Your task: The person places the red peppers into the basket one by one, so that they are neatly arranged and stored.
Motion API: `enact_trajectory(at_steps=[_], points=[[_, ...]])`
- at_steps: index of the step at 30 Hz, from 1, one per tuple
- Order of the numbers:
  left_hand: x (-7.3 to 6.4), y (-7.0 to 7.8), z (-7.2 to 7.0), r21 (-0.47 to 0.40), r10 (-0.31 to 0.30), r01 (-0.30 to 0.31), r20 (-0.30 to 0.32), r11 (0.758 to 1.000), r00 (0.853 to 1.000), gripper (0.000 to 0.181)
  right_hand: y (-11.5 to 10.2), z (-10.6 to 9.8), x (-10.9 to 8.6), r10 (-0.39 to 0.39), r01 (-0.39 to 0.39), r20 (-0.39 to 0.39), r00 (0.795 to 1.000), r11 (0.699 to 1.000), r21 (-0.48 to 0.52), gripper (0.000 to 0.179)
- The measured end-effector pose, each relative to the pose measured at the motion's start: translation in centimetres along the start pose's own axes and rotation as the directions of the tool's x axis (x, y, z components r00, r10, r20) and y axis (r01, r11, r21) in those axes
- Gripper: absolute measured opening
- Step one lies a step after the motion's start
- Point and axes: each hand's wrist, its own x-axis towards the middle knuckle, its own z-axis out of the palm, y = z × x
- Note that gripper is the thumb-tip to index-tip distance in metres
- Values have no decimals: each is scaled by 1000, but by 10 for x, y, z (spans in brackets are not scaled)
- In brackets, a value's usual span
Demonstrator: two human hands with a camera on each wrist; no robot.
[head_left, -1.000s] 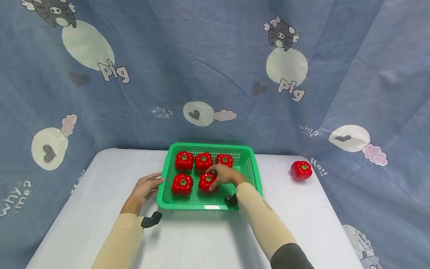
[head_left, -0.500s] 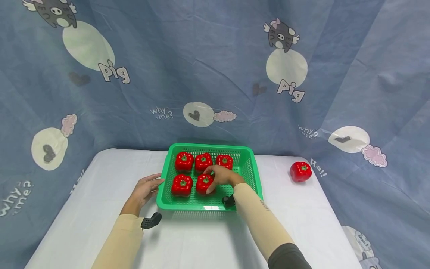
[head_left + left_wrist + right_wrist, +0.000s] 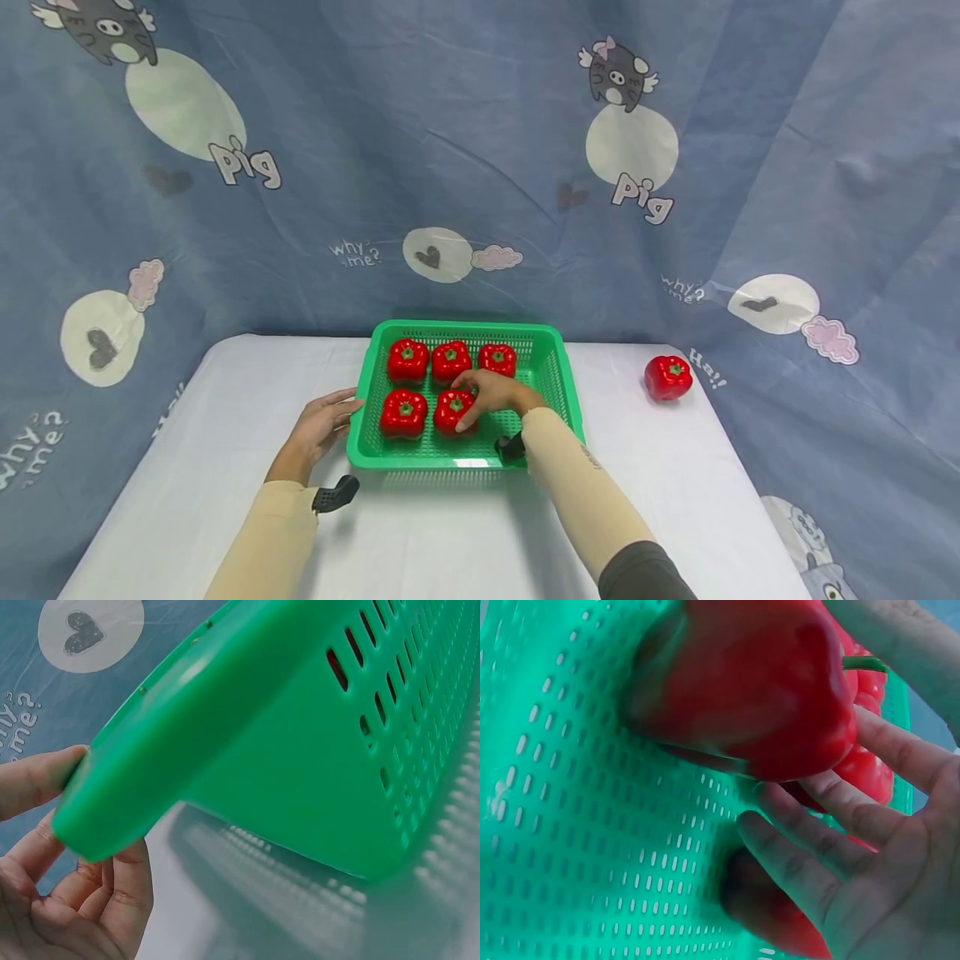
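Note:
A green perforated plastic basket [image 3: 564, 375] holds several red bell peppers, three in the back row and two in front. My right hand [image 3: 491, 393] reaches in from the right and grips the front-row bell pepper [image 3: 450, 414] between thumb and fingers. Up close in the right wrist view, this bell pepper [image 3: 757, 682] appears tilted, its green stem to the right. My left hand [image 3: 318, 425] is at the basket's left side. In the left wrist view its fingers pinch the basket rim [image 3: 172, 735], some on top and others curled beneath.
Another red bell pepper [image 3: 668, 378] lies on the white table [image 3: 637, 467] near its back right corner. A blue printed curtain [image 3: 480, 167] hangs behind the table. Left of the gripped one stands a bell pepper [image 3: 403, 414], with a narrow gap between them.
My right hand has shifted the gripped bell pepper slightly left, mostly in the first half second. My left hand stays at the rim. The head view has drifted a little.

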Motion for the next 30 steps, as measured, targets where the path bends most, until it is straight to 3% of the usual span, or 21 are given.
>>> enact_trajectory(at_steps=[5, 14, 25, 30], points=[[0, 0, 2, -2, -14, 14, -6, 1000, 1000, 61, 3, -3, -7, -2, 2, -8, 1000, 999, 50, 69], [2, 0, 1, -17, -31, 31, -9, 999, 999, 61, 16, -16, -25, -64, 76, -78, 995, 984, 161, 69], [2, 1, -3, -32, -43, 43, -3, 999, 999, 63, 37, -34, -57, -132, 158, -157, 979, 974, 163, 63], [3, 2, 0, -27, -54, 54, 0, 998, 999, 63, 47, -46, -75, -125, 154, -175, 977, 975, 160, 63]])
